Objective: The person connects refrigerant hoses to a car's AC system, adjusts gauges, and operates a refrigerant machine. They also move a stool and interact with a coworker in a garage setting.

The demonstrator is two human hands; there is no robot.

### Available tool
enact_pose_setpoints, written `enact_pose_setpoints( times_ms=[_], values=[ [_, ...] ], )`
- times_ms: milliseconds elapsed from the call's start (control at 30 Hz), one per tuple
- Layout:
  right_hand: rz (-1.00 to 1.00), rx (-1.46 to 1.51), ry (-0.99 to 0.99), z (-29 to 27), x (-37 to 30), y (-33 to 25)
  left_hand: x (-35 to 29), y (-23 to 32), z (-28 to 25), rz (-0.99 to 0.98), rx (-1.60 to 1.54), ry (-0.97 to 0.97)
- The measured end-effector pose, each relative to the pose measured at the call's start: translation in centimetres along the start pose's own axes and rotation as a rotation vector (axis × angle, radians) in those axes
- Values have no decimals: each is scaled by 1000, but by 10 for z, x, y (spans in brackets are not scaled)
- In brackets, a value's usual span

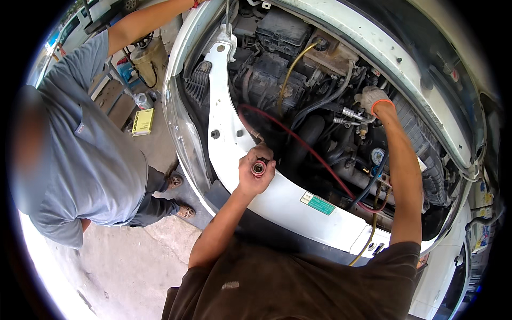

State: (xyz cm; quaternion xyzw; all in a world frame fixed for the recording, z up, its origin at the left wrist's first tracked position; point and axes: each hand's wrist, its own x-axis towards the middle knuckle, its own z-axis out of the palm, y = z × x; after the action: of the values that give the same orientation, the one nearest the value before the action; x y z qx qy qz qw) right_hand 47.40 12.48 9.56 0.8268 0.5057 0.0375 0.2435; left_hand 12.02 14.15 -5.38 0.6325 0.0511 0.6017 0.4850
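My bare left hand [256, 172] is closed around a red-ringed hose coupler [258, 168], its round open end facing up, above the white front panel [288, 200]. A red hose [298, 137] runs from beside that hand across the engine bay. My right hand [372, 99], in a pale glove with an orange cuff, is curled closed over the far right of the bay. Silver metal fittings [352, 113] lie just below it; whatever its fingers hold is hidden. Nearer my right forearm sits a round pressure gauge [377, 156] on a manifold [382, 186] joined by hoses.
A person in a grey shirt [96, 154] stands at the left, one arm on the car's edge. A yellow box [142, 122] and a tan tank [148, 61] are on the floor behind. A black battery-like box [282, 32] and yellow hose [292, 69] are deeper in the bay.
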Motion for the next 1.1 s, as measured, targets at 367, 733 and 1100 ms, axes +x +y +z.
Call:
enact_pose_setpoints(
  times_ms=[367,733,1100],
  values=[
    [34,403,-125,-26,-18,-2,1,3,-2,6,-17,-1],
    [176,67,25,-12,-16,-16,-1,2,-3,-17,-37,-6],
    [26,204,-116,-12,-9,9,0,1,-2,-39,-17,-17]
  ],
)
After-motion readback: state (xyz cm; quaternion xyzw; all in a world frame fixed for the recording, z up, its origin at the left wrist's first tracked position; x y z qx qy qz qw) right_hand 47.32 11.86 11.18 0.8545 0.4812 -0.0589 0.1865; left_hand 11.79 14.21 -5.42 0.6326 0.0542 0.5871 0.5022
